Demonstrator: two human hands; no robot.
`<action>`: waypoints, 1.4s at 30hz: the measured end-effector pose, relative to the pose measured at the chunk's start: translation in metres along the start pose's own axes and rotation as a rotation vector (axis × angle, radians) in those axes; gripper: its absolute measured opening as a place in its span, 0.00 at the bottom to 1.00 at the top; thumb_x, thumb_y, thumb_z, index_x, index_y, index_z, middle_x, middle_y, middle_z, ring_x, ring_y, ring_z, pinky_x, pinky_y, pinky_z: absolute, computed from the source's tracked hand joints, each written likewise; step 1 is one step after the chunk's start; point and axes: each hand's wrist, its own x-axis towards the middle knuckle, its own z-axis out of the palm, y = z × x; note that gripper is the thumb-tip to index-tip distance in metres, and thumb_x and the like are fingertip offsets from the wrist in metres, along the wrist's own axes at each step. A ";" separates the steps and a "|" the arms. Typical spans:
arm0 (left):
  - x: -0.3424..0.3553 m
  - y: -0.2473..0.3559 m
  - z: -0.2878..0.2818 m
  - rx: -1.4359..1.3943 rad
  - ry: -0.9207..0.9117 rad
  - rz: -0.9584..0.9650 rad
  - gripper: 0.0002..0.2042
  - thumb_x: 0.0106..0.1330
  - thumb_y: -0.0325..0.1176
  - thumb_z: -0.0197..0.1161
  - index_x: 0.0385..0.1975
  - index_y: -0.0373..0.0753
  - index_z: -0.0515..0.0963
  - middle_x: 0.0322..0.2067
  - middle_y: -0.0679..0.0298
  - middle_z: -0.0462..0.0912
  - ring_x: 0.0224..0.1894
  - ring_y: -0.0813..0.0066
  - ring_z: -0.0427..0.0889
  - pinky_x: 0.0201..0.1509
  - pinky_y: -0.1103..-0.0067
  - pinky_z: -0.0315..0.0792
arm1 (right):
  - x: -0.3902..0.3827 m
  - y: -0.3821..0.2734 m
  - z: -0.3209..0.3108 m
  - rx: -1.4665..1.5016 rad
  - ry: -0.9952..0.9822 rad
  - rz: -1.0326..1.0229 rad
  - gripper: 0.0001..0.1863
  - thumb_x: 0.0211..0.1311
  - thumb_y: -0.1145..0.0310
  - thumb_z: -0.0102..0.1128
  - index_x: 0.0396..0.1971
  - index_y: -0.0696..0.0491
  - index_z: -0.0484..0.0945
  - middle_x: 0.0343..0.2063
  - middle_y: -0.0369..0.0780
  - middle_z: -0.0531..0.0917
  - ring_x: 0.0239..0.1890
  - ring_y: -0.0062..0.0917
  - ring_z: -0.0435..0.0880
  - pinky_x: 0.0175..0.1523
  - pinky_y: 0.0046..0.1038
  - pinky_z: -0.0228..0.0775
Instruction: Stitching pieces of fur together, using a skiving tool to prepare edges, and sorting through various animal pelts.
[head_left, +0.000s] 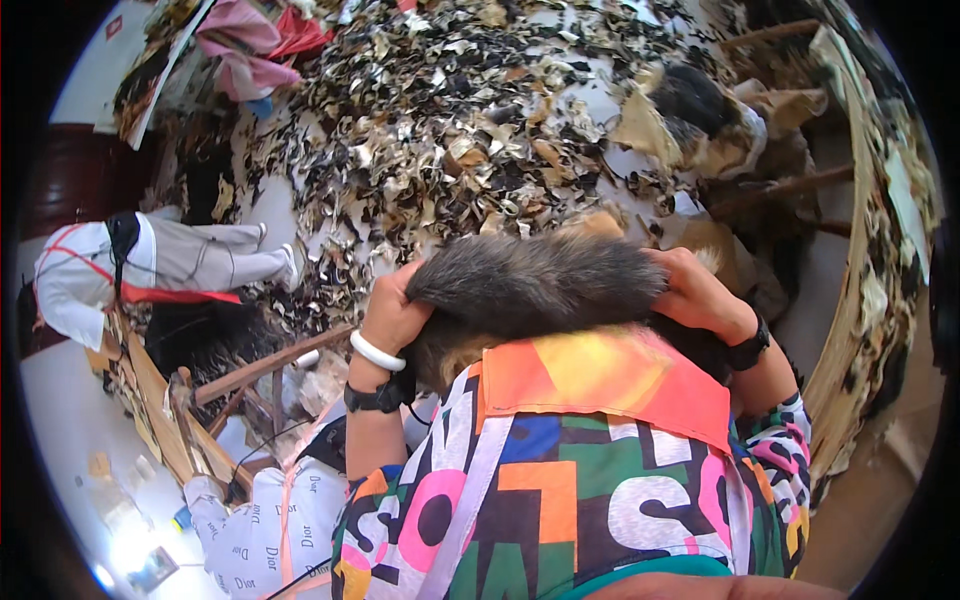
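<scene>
A fluffy dark grey-brown fur pelt (540, 280) is stretched sideways in front of my chest, above the top of my orange and yellow apron (600, 375). My left hand (396, 308) is closed round its left end. At the right end, my right hand (700, 290) grips the fur with fingers bent, the fingertips partly hidden in the hair. Lighter tan fur shows just behind and below the pelt. A white bangle and a dark wristband sit on my left wrist, and a dark band circles my right.
Black, tan and cream fur scraps (440, 130) cover the floor ahead. Tan and black pelts (690, 110) lie in a heap at the right, by a long wooden board (845, 250). A person in white (80, 265) works at the left; another in a patterned white garment (270, 525) is nearer.
</scene>
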 end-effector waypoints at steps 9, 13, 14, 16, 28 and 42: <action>0.001 0.008 -0.021 -0.021 0.321 -0.294 0.15 0.56 0.18 0.55 0.43 0.30 0.80 0.35 0.61 0.87 0.39 0.79 0.82 0.46 0.80 0.74 | 0.144 0.031 -0.051 -0.156 -0.297 -0.159 0.26 0.40 0.76 0.59 0.47 0.59 0.76 0.26 0.55 0.79 0.34 0.53 0.78 0.37 0.45 0.71; -0.004 0.017 -0.012 -0.103 0.457 -0.354 0.17 0.55 0.20 0.54 0.45 0.30 0.80 0.38 0.62 0.87 0.41 0.77 0.82 0.49 0.79 0.73 | 0.192 0.034 -0.070 -0.133 -0.483 -0.158 0.28 0.40 0.74 0.61 0.49 0.59 0.76 0.25 0.54 0.79 0.32 0.52 0.79 0.37 0.45 0.72; -0.007 0.020 -0.007 -0.138 0.477 -0.374 0.16 0.56 0.21 0.55 0.45 0.30 0.80 0.38 0.61 0.87 0.41 0.76 0.82 0.50 0.79 0.73 | 0.203 0.033 -0.072 -0.140 -0.507 -0.175 0.28 0.40 0.74 0.61 0.49 0.59 0.76 0.25 0.54 0.79 0.32 0.52 0.79 0.37 0.45 0.72; -0.012 0.027 -0.001 -0.117 0.564 -0.399 0.15 0.58 0.23 0.57 0.46 0.29 0.80 0.39 0.61 0.87 0.42 0.76 0.82 0.51 0.78 0.73 | 0.230 0.032 -0.071 -0.161 -0.625 -0.162 0.29 0.40 0.74 0.61 0.51 0.57 0.76 0.26 0.53 0.80 0.32 0.51 0.80 0.38 0.45 0.73; 0.031 -0.028 -0.142 -0.192 0.726 -0.449 0.14 0.60 0.23 0.58 0.45 0.29 0.81 0.39 0.61 0.87 0.42 0.77 0.82 0.50 0.78 0.73 | 0.433 -0.017 -0.030 -0.133 -0.722 -0.257 0.28 0.45 0.73 0.60 0.53 0.53 0.76 0.33 0.53 0.82 0.38 0.49 0.81 0.43 0.42 0.74; 0.087 -0.120 -0.508 -0.146 0.722 -0.413 0.15 0.54 0.17 0.55 0.42 0.31 0.81 0.36 0.61 0.87 0.40 0.76 0.82 0.47 0.78 0.74 | 0.749 -0.154 0.092 -0.180 -0.706 -0.204 0.26 0.44 0.72 0.59 0.50 0.55 0.77 0.30 0.54 0.81 0.36 0.49 0.82 0.42 0.42 0.74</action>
